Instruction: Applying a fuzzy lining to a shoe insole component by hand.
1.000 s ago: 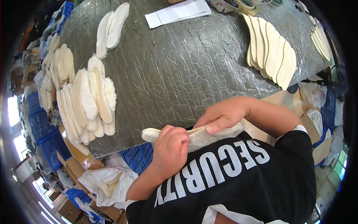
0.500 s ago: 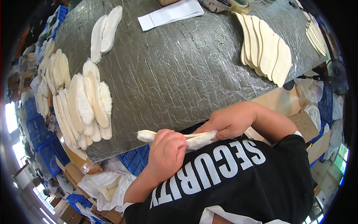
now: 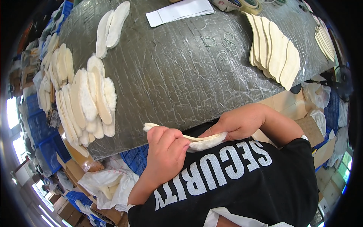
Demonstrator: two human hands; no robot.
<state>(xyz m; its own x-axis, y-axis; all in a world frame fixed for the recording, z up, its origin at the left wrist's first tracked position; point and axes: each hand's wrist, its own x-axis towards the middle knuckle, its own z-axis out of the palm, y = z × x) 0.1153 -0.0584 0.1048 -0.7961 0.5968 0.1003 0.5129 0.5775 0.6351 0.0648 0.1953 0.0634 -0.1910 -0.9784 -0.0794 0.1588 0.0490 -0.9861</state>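
Note:
Both hands grip a cream fleece insole [image 3: 208, 143] edge-on at the table's near edge, close to my black shirt. It bows slightly in the middle, and its fluffy side faces my body. My left hand [image 3: 165, 149] has its fingers wrapped over the insole's left part, with a short tip poking out beyond them. At the other end my right hand [image 3: 238, 122] pinches it with the thumb along the inner face. I cannot tell whether it is one insole or two laid together.
A heap of fleece insoles [image 3: 81, 102] lies at the table's left, with a pair [image 3: 112, 28] beyond it. Fanned flat insoles [image 3: 274, 49] rest at the right. Rubber bands [image 3: 228, 44] and white paper slips [image 3: 179, 12] are on the dark plastic-covered table [image 3: 159, 75].
My left hand has closed further over the insole's left end, so less of that tip shows. The insole now bends more. The whole view has shifted slightly.

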